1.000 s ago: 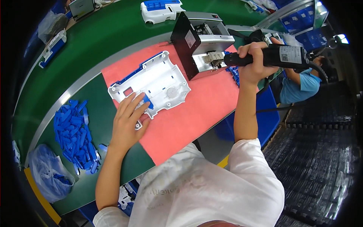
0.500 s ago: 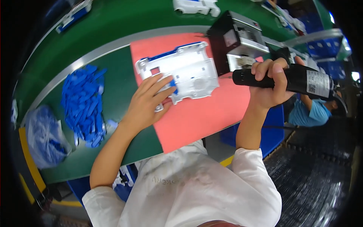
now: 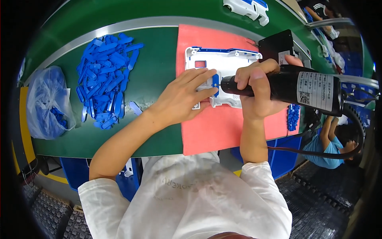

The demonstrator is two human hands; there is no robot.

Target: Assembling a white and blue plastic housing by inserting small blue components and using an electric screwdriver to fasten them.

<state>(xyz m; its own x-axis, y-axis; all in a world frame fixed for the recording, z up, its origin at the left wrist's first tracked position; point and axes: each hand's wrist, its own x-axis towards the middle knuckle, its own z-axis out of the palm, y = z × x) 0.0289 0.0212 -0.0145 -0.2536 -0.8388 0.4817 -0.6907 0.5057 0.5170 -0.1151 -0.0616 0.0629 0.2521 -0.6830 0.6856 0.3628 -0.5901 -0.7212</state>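
A white plastic housing [image 3: 234,100] with blue trim lies on the pink mat, its inner side up. My left hand [image 3: 181,95] grips its near left part, fingers on top and thumb at the edge. Beside those fingertips a small blue plastic piece [image 3: 215,88] sits in the housing. My right hand [image 3: 258,87] is wrapped around a black electric screwdriver [image 3: 284,85], held nearly level. The screwdriver's tip points left and meets the blue piece, apparently at a screw; the exact contact is too small to make out.
Left of the pink mat [image 3: 207,135] is a heap of blue plastic strips [image 3: 105,75], with a clear plastic bag [image 3: 49,103] beyond. A black machine [image 3: 276,46] stands behind the screwdriver. Small blue parts [image 3: 293,115] lie at right. Another white housing [image 3: 248,10] rests at the back.
The screwdriver has moved from the housing's right side onto the blue piece. My view has shifted, and the housing now looks straighter. My left hand keeps its hold.
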